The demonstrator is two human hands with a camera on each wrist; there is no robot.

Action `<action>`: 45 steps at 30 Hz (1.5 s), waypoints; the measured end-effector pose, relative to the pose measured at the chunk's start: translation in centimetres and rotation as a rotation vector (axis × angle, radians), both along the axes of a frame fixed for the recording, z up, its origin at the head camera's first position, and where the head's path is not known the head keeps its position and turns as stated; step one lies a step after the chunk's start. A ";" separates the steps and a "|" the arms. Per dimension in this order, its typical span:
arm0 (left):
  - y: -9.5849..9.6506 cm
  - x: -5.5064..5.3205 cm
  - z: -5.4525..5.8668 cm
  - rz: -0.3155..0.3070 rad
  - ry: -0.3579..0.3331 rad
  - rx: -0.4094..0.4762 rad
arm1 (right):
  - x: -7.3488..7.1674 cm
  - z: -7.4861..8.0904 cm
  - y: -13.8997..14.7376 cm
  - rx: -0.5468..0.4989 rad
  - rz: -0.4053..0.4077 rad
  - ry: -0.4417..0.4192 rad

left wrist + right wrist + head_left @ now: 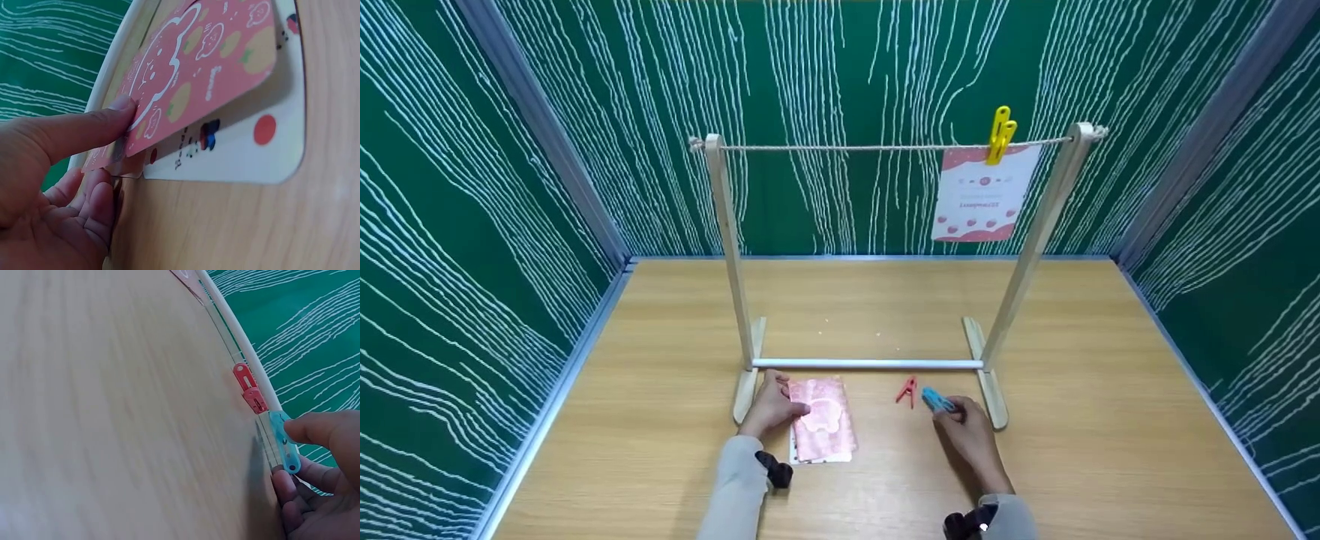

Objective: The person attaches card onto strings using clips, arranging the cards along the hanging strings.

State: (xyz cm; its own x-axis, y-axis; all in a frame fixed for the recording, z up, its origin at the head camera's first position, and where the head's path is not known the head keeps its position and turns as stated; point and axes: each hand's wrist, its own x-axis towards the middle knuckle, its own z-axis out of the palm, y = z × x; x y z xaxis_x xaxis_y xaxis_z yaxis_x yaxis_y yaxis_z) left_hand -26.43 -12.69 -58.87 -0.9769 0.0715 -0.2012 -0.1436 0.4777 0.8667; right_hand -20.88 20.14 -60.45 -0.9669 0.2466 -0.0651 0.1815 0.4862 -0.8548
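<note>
My left hand point(771, 406) pinches the edge of a pink card point(823, 431) with a bear-like outline, thumb on top and fingers beneath. In the left wrist view the pink card tilts up off a white card point(275, 149) with a red dot, which lies on the table. Between thumb and fingers my right hand point(971, 439) holds a blue clothespin point(936, 399). Just left of it, a red clothespin point(907, 391) lies on the table. A yellow clothespin point(1000, 139) clips a white-and-pink strawberry card point(982, 206) to a rope point(847, 148).
The rope runs between two wooden posts point(729, 240) joined low down by a white bar point(870, 364). Their feet stand on the wooden table point(1110, 420). Green walls point(847, 67) with white lines enclose the back and sides. Tiny white specks lie behind the bar.
</note>
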 end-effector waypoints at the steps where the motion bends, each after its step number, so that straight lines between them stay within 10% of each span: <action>1: 0.0 0.0 0.1 0.001 -0.006 0.000 | 0.0 0.1 0.1 -0.013 0.002 -0.007; 8: -0.1 0.0 -0.4 0.017 0.006 0.067 | 0.2 0.6 0.7 -0.085 0.033 -0.071; 19: -1.7 -3.9 -8.2 0.000 0.149 0.122 | 0.1 1.5 1.1 -0.244 0.001 -0.085; 21: -1.6 -3.8 -7.6 0.003 0.145 0.127 | 0.1 1.9 1.2 -0.274 -0.006 -0.066; 24: -0.7 -2.0 -3.0 0.045 0.032 0.128 | 0.2 2.5 1.2 -0.335 -0.013 -0.075; 28: 0.0 -1.0 -0.2 0.054 0.008 0.150 | 0.2 3.3 1.0 -0.421 -0.016 -0.098; 45: 1.9 -1.6 3.8 0.108 0.080 0.149 | -0.9 6.7 0.8 -0.387 0.054 -0.014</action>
